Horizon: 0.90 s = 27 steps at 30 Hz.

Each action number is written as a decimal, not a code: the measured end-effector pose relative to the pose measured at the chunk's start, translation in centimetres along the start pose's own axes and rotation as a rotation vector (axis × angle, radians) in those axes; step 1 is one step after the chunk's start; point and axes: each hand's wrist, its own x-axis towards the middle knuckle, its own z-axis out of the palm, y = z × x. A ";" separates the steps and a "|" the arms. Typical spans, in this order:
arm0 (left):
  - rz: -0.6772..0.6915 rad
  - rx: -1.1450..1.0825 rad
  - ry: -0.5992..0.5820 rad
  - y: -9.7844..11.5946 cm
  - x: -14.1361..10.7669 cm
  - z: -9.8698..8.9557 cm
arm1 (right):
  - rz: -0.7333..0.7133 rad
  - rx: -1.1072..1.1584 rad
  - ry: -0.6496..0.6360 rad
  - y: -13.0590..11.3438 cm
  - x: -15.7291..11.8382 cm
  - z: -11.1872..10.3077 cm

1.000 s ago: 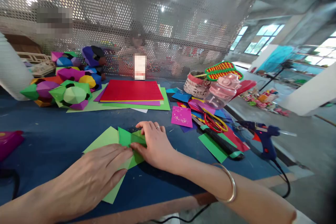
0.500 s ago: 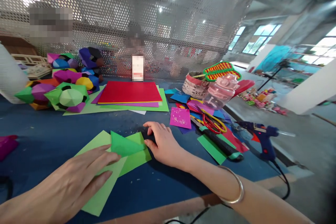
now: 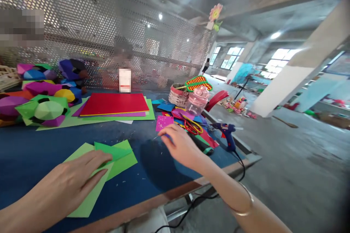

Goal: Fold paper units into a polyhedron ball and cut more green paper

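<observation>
Resting on the overlapping green papers, the left hand [image 3: 71, 176] — fingers extended, thumb set apart — covers part of a folded green piece [image 3: 117, 152], which lies on a brighter green square [image 3: 127, 165] beside a pale green sheet [image 3: 84, 205] on the blue table [image 3: 128, 196]. The right hand [image 3: 182, 147] hovers near a magenta square [image 3: 164, 122] and the scissors [image 3: 193, 127], its fingers curled toward the thumb; whether it grips anything cannot be told.
</observation>
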 end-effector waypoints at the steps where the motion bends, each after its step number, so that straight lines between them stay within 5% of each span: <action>1: -0.061 -0.011 -0.032 0.0 0.3 0.0 | 0.056 -0.090 0.010 1.1 -0.9 -0.8; 6: -0.260 -0.129 -0.216 1.2 2.6 -0.1 | 0.386 -0.552 0.050 7.0 -4.7 -1.7; 12: -0.344 -0.254 -0.374 1.9 5.1 -0.3 | 0.343 -0.400 0.041 9.0 -5.9 0.0; 19: -0.380 -0.543 -0.396 2.4 5.4 -0.3 | 0.255 -0.004 0.113 4.1 -7.4 -0.7; 24: -0.223 -0.653 -0.298 4.1 4.8 -0.7 | 0.461 0.522 -0.219 -0.7 -9.6 -2.1; 27: -0.133 -0.678 -0.297 4.8 4.2 -0.5 | 0.467 0.669 -0.332 -2.8 -10.9 -2.0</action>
